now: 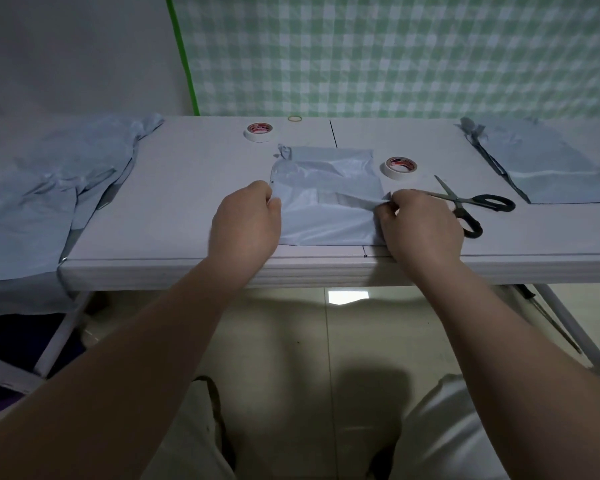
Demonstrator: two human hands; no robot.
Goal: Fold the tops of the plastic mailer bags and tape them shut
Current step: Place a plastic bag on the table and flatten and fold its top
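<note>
mailer bag (326, 206), glossy crinkled pale-blue plastic, lies flat at the white table's (187, 188) near edge, a band folded across it. left hand (245, 220) grips its left edge with curled fingers; right hand (421, 226) pinches its right edge at the fold. round tape roll (400, 168) sits just beyond its right corner, with black-handled scissors (471, 206) further right. smooth tabletop stretches left of it to a slumped pile of bags (49, 188).

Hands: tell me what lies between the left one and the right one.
The head view shows the mailer bag lying flat on the table between the left hand and the right hand, each gripping one side edge.
</note>
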